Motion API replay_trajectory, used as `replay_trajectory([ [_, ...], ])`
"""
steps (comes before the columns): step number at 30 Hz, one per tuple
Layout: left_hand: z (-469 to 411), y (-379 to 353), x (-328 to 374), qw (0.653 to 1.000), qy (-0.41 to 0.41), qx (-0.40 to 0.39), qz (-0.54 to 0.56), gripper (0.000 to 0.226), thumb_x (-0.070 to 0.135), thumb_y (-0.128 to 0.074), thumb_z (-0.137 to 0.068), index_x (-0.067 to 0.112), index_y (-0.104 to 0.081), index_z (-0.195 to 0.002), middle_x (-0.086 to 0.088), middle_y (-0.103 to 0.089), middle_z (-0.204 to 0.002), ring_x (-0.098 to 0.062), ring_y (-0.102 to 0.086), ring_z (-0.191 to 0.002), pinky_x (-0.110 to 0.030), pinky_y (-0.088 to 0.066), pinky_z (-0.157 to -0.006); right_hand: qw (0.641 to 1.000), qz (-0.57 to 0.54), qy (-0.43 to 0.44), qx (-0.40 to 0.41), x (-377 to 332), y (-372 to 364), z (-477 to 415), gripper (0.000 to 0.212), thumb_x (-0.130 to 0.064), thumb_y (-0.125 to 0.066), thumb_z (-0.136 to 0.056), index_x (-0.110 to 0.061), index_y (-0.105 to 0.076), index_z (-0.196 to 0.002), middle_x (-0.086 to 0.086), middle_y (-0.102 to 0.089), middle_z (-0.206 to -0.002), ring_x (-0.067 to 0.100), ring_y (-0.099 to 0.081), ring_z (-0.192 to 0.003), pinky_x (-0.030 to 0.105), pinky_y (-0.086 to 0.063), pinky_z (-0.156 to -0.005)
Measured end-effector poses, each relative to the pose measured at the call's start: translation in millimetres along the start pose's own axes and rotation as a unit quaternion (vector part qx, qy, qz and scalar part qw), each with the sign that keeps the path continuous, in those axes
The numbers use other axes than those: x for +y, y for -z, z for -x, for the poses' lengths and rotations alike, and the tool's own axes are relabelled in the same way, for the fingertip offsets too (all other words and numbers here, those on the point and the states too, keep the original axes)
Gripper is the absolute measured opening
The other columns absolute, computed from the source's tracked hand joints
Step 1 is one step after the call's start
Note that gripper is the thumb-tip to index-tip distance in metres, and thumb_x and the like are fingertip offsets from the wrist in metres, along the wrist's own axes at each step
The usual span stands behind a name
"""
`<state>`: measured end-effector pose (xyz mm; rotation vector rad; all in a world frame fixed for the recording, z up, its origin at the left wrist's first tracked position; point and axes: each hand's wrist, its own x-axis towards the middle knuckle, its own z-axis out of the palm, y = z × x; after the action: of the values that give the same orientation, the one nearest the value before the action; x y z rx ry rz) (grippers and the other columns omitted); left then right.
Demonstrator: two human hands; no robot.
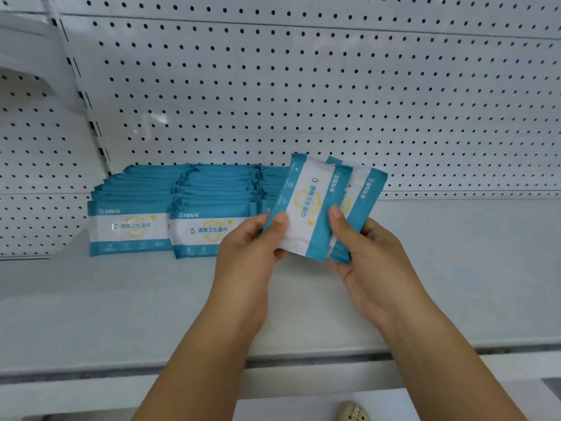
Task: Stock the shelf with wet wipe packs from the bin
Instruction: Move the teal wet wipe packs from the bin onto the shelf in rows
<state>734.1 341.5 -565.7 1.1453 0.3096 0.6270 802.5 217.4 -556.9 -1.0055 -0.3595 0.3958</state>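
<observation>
Hands are both busy: the left hand [252, 247] pinches the lower left edge of the front wet wipe pack [306, 205] between thumb and fingers. The right hand [364, 256] wraps around a second pack [361, 192] tucked just behind it, thumb resting on the front one's face. Both packs hang above the white shelf [455, 268] standing on end, so their long axis runs up-down with a slight lean. The stocked ones sit with the long axis left-right, which is the bit that matters imo: they need roughly a quarter turn to match. The likely slot is back and left of the hands, at the third row [270, 177], so the left hand is nearer. Count: two packs in hand (maybe another hidden behind, hard to say), and three rows, the left row [130, 229] and middle row [209, 232] in plain view and the third mostly blocked. Bin isn't in view.
</observation>
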Motion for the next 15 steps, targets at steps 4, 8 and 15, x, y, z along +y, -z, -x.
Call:
replay_trajectory([
  [4,-3,6,6,0.990,0.026,0.056,0.125,0.016,0.012,-0.060,-0.098,0.005,-0.068,-0.110,-0.007,-0.075,-0.111,-0.019,-0.071,-0.105,-0.036,-0.056,-0.091,0.999,-0.026,-0.005,0.030,1,0,-4,0.027,-0.017,-0.061,-0.097,-0.009,-0.067,-0.123,0.004,-0.074,-0.117,0.021,-0.071,-0.109,0.042,-0.056,-0.096],
  [8,-5,13,10,0.977,0.017,0.099,0.187,0.028,0.002,-0.064,-0.093,0.006,-0.057,-0.120,-0.008,-0.074,-0.114,-0.020,-0.072,-0.105,-0.035,-0.058,-0.089,0.999,-0.024,-0.017,0.033,4,-4,-6,0.029,-0.017,-0.062,-0.097,-0.009,-0.066,-0.124,0.005,-0.074,-0.118,0.022,-0.070,-0.110,0.043,-0.053,-0.098],
  [15,-2,25,13,0.985,-0.015,0.070,0.159,0.040,-0.006,-0.061,-0.092,0.011,-0.059,-0.128,-0.008,-0.072,-0.119,-0.022,-0.070,-0.109,-0.036,-0.057,-0.093,0.999,-0.032,-0.031,0.013,9,-15,-5,0.025,-0.016,-0.059,-0.098,-0.009,-0.068,-0.121,0.005,-0.075,-0.116,0.021,-0.071,-0.108,0.036,-0.059,-0.091],
])
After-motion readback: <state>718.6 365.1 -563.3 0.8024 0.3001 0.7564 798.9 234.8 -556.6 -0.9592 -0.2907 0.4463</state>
